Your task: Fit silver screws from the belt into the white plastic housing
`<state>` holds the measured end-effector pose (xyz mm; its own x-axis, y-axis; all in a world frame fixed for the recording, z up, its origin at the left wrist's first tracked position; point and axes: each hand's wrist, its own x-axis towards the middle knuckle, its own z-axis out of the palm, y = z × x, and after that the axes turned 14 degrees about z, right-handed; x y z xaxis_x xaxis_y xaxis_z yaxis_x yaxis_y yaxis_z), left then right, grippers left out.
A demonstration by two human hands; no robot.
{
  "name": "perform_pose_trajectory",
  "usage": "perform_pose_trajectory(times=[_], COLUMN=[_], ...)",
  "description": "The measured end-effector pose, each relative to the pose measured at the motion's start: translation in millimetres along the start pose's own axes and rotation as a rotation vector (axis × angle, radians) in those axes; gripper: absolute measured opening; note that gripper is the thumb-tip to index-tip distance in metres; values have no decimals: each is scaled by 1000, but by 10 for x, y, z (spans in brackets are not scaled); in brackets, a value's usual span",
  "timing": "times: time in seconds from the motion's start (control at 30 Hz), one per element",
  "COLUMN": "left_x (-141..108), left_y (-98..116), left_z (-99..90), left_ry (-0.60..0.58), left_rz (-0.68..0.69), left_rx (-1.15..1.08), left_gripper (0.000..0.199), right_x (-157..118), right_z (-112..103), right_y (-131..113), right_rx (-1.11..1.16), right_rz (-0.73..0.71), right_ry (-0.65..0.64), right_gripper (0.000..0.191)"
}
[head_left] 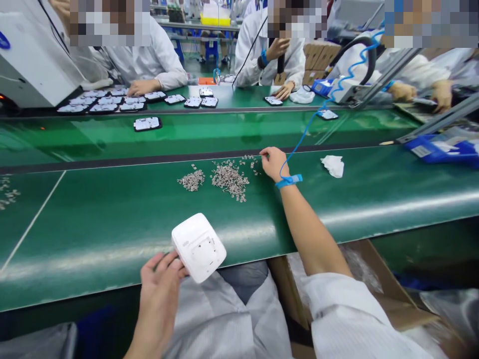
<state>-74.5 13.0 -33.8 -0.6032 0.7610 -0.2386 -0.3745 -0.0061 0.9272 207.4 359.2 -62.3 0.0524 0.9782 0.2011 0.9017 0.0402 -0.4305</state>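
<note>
My left hand (164,274) grips a white rounded-square plastic housing (200,248) by its left edge, over the near edge of the green bench. Small slots and a recessed square show on its upward face. My right hand (274,162) reaches to the far side of the bench, thumb and forefinger pinched together; what they hold, if anything, is too small to name. A blue wrist strap (289,181) with a coiled cord circles that wrist. Just left of these fingers lies a large pile of small metal parts (229,179), with a smaller pile (191,180) beside it.
A crumpled white tissue (333,165) and a blue bin (441,149) lie to the right. Beyond the bench runs a green conveyor (209,132) carrying a board in a black tray (147,123). Co-workers in white coats sit opposite. A cardboard box (389,279) stands below, right.
</note>
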Motion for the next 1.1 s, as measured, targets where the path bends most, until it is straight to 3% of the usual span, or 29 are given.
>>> perform_pose_trajectory(times=[0.1, 0.23, 0.37, 0.47, 0.63, 0.7, 0.77, 0.83, 0.9, 1.0, 1.1], left_x=[224, 591, 918, 1159, 1482, 1509, 1477, 1419, 1365, 1315, 1281], left_y=[-53, -51, 105, 210, 186, 137, 83, 33, -5, -27, -15], left_z=[-135, -143, 87, 341, 573, 584, 584, 586, 590, 584, 576], left_ry=[-91, -306, -699, -993, -1252, -1215, -1097, -980, -906, -832, -782], left_rz=[258, 404, 409, 410, 529, 739, 1057, 1340, 1511, 1540, 1340], left_rx=[284, 646, 858, 924, 965, 909, 819, 715, 633, 525, 380], left_gripper=[90, 84, 70, 73, 70, 63, 51, 36, 18, 16, 17], right_x=[207, 295, 254, 172, -289, -638, -1008, -1312, -1501, -1596, -1598], right_z=[-8, 85, 93, -30, -331, -427, -481, -483, -444, -364, -326], right_y=[26, 7, -11, -51, -399, -643, -911, -1164, -1364, -1527, -1565], right_rx=[-41, -83, -95, -56, 136, 311, 512, 598, 614, 622, 683], right_rz=[16, -45, -121, -182, -308, -322, -285, -269, -284, -336, -444], right_ry=[-85, -174, -177, -137, -47, -128, -308, -451, -503, -431, -408], right_gripper=[15, 10, 19, 26, 22, 16, 12, 11, 14, 22, 22])
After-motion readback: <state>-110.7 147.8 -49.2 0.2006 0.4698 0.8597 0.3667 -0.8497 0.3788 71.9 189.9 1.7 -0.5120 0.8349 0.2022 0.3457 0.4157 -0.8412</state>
